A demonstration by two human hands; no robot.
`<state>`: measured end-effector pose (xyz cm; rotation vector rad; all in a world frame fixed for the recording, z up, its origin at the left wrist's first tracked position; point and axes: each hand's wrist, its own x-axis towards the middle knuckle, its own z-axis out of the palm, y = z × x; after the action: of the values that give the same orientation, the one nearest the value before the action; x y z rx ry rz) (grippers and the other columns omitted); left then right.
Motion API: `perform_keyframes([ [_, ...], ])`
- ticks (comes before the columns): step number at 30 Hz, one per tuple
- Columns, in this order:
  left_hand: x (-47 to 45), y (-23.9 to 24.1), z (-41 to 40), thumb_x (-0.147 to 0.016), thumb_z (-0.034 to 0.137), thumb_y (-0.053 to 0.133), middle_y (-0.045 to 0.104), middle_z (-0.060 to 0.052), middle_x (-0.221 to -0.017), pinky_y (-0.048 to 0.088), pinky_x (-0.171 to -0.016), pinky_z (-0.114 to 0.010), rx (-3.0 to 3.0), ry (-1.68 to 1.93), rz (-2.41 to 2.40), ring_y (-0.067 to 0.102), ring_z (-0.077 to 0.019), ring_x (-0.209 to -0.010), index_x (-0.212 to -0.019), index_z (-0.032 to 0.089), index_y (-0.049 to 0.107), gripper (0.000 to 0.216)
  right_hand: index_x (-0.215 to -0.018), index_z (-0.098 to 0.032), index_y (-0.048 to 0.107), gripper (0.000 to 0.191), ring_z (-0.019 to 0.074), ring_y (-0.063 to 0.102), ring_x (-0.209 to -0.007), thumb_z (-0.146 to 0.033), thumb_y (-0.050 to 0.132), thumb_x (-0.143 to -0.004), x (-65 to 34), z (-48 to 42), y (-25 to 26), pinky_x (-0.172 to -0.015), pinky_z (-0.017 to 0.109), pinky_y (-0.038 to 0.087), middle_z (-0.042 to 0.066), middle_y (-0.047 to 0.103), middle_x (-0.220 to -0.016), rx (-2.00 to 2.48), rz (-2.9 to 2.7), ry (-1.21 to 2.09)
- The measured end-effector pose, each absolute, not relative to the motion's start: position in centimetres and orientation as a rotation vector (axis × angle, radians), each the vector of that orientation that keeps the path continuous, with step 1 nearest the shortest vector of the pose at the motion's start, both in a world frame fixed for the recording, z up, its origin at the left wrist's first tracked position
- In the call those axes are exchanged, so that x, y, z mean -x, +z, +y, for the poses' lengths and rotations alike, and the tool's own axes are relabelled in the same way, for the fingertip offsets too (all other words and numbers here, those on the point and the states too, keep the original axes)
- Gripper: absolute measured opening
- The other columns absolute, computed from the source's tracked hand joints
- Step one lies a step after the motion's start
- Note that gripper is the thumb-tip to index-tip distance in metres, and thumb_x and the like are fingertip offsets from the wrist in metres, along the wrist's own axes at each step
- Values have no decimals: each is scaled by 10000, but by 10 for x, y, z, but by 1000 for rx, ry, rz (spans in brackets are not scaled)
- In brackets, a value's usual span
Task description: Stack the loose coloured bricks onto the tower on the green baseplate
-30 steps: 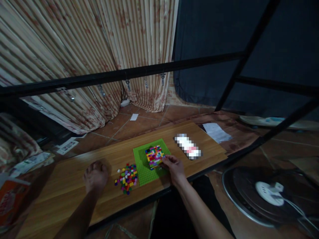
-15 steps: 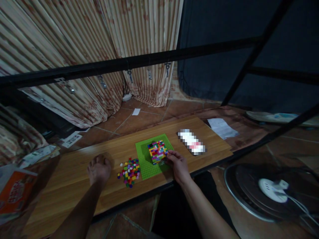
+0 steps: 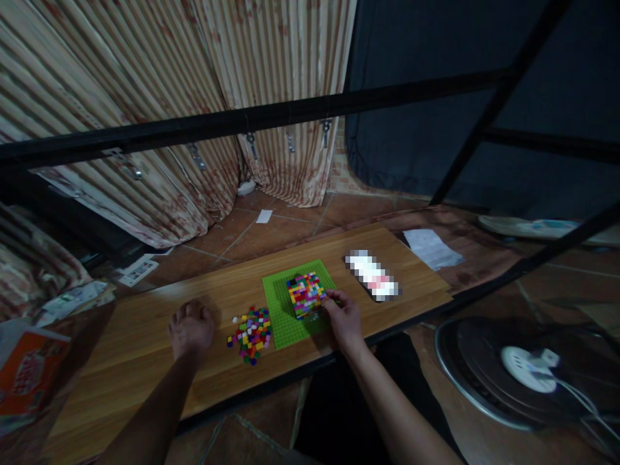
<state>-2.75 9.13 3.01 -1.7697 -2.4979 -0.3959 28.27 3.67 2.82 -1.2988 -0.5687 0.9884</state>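
Observation:
A green baseplate (image 3: 281, 320) lies on the wooden table (image 3: 145, 349), with a block of multicoloured bricks (image 3: 305, 294) built on its right half. My right hand (image 3: 341, 320) rests at the block's right front corner, fingers pinched against its edge. A loose pile of small coloured bricks (image 3: 249, 332) lies just left of the plate. Left of that pile, my left hand (image 3: 191, 329) sits on the table with its fingers curled under; what they hold, if anything, is hidden.
A blurred white and pink flat object (image 3: 372, 278) lies at the table's right end. Black metal bars (image 3: 271, 119) cross in front of striped curtains (image 3: 145, 97). A fan (image 3: 513, 374) lies on the floor at right, papers (image 3: 431, 248) behind, an orange box (image 3: 24, 381) at left.
The view shifted slightly between one second ago and now. My right hand slid from the block's front edge to its right front corner. My left hand stayed put.

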Motion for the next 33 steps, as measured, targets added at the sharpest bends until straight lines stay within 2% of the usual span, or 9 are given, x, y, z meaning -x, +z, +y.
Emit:
perform_keyframes([
  [8, 28, 30, 91, -932, 355, 299, 555, -173, -1311, 365, -1014, -474, 1778, -389, -2504, 489, -322, -1199, -1271, 127, 542, 475, -863, -177, 716, 271, 185, 641, -737, -351, 684, -658, -283, 37, 19, -696, 291, 480, 24, 708, -806, 1349, -671, 913],
  [18, 30, 25, 91, -931, 353, 321, 566, -159, -1305, 373, -1004, -461, 1768, -386, -2472, 497, -318, -1189, -1254, 133, 557, 456, -893, -181, 721, 293, 196, 637, -756, -402, 681, -704, -287, 33, 17, -709, 310, 487, 41, 714, -846, 1412, -773, 852],
  [24, 29, 24, 91, -931, 343, 314, 567, -175, -1294, 375, -1009, -452, 1752, -371, -2479, 482, -310, -1189, -1252, 119, 553, 459, -1122, -181, 673, 538, 223, 639, -829, -496, 744, -691, -283, 21, 21, -768, 353, 498, 96, 704, -1035, 1486, -887, 797],
  [28, 29, 25, 91, -934, 340, 326, 572, -169, -1291, 368, -1022, -457, 1758, -377, -2479, 482, -306, -1188, -1261, 118, 548, 453, -1226, -184, 621, 703, 293, 620, -1040, -500, 807, -626, -274, 20, 30, -916, 416, 464, 139, 663, -1171, 1558, -1012, 685],
  [33, 29, 25, 90, -930, 326, 362, 577, -153, -1287, 377, -1017, -457, 1757, -373, -2470, 495, -300, -1186, -1241, 131, 562, 418, -1413, -192, 440, 989, 353, 548, -1206, -486, 849, -561, -262, 20, 35, -986, 466, 436, 174, 565, -1338, 1613, -1135, 644],
])
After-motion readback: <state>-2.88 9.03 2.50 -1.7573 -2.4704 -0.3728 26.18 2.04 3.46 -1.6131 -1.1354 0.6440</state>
